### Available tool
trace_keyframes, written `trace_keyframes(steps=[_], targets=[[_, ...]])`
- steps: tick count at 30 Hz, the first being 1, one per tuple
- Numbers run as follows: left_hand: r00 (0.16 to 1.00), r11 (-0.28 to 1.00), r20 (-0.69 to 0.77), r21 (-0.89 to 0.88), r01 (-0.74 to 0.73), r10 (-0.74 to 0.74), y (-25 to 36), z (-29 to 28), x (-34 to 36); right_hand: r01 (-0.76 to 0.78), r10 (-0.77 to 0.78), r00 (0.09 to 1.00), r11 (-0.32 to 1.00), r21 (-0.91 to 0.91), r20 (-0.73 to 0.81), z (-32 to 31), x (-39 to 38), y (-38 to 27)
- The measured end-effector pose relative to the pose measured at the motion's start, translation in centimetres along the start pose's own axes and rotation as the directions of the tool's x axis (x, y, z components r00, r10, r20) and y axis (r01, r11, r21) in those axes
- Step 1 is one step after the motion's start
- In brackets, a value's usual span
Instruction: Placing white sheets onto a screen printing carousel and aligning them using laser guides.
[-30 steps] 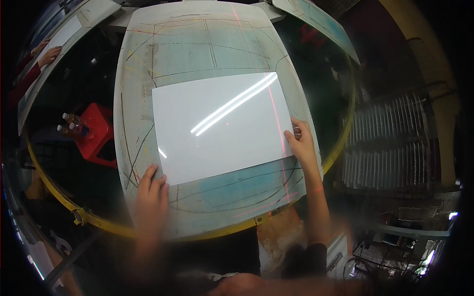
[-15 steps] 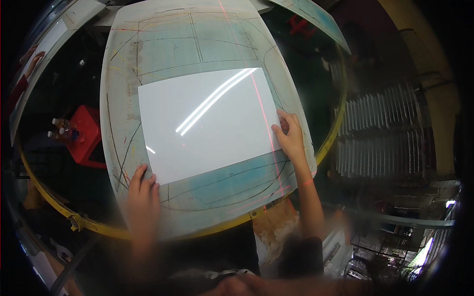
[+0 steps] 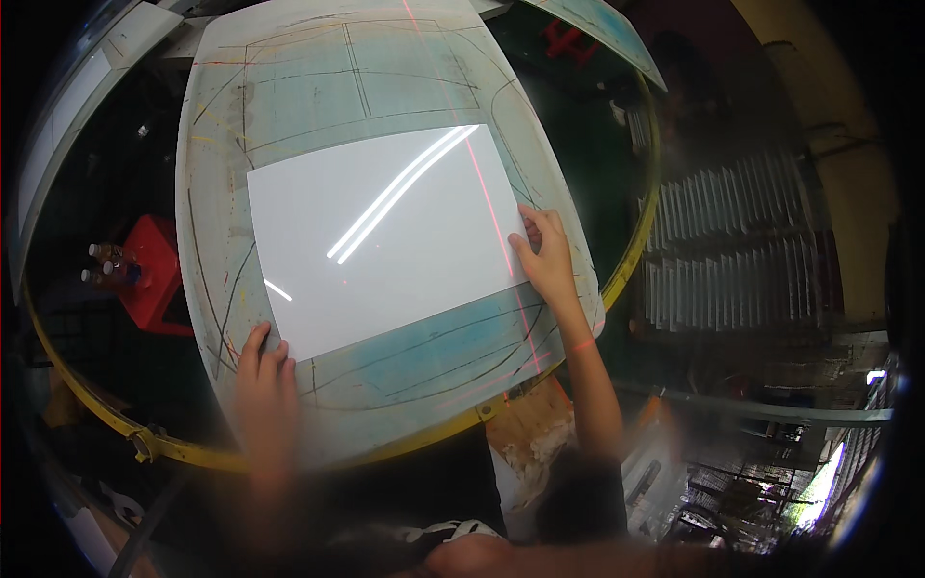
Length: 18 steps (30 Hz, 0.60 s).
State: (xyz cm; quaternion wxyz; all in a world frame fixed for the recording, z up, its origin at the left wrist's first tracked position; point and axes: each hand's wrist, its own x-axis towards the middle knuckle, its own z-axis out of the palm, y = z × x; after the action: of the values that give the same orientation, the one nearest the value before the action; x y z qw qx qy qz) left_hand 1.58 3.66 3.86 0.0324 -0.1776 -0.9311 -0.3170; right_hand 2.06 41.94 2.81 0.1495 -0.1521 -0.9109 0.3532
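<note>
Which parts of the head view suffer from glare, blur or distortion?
Head view: twin glare streaks cross the white sheet; head view: the left hand blurs toward the wrist, worse at the lower edge, while the right hand looks sharper; head view: the sheet's top edge bows, likely fisheye distortion, and the picture's corners are black.

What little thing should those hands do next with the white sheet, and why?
Perhaps ease the sheet slightly left with the right hand, which is at its right edge: the red line crosses the sheet just inside that edge and might serve as a guide. The left hand, by the near left corner, seems well placed to steady it.
</note>
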Motion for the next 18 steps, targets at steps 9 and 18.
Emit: trace_keyframes(steps=[9,18], targets=[[1.000,1.000,0.002,-0.009,0.030,-0.030,0.5,-0.4,0.3,0.038,-0.038,0.999,0.998,-0.046,-0.004,1.0,0.4,0.3],[0.997,0.999,0.081,-0.053,0.002,0.002,1.6,1.5,0.4,0.107,-0.107,0.994,0.947,-0.303,0.015,-0.9,0.5,3.2]])
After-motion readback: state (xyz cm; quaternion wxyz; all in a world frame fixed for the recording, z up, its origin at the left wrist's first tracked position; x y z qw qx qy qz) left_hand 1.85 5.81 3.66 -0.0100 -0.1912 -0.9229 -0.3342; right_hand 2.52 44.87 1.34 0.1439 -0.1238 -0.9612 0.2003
